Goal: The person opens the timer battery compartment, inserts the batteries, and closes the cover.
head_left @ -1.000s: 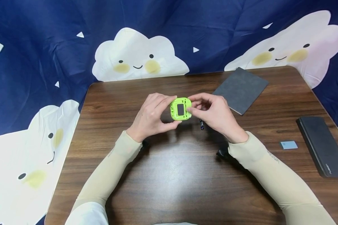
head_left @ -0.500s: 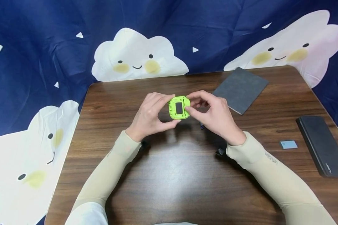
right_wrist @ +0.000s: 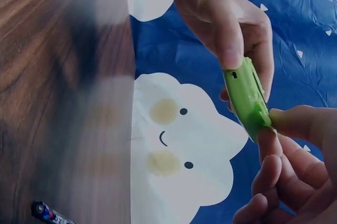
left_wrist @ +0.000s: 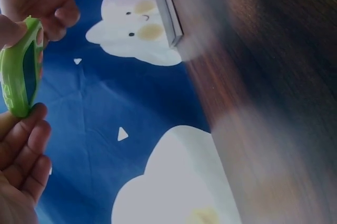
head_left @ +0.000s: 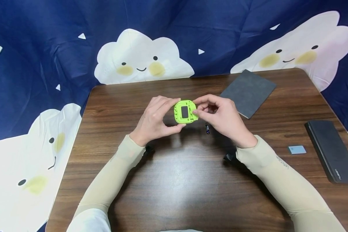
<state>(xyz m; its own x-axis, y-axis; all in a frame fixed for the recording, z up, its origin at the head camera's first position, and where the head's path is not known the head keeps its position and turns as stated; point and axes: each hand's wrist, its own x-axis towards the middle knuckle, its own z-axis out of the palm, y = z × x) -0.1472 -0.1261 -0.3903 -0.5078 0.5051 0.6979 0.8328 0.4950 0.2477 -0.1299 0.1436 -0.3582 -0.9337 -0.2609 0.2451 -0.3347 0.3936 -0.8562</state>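
A small lime-green plastic gadget (head_left: 178, 111) with rounded corners is held up over the table, its recessed side with a dark rectangle facing the head camera. My left hand (head_left: 155, 119) grips its left part between the fingers above and the thumb below. At its right edge, the thumb and index finger of my right hand (head_left: 220, 116) pinch the green plastic. The left wrist view shows a dark screen on the gadget's (left_wrist: 16, 79) other face. A slim dark battery (head_left: 207, 128) lies on the table below my right hand.
A dark grey notebook (head_left: 249, 91) lies at the back right of the wooden table (head_left: 174, 193). Further right are a small light-blue block (head_left: 297, 149) and a long black case (head_left: 333, 151). A blue curtain with clouds (head_left: 214, 25) hangs behind the table.
The gadget shifted slightly left, and its right edge now sticks out a little further right. My right hand moved slightly right over the last half second, uncovering more of the battery.
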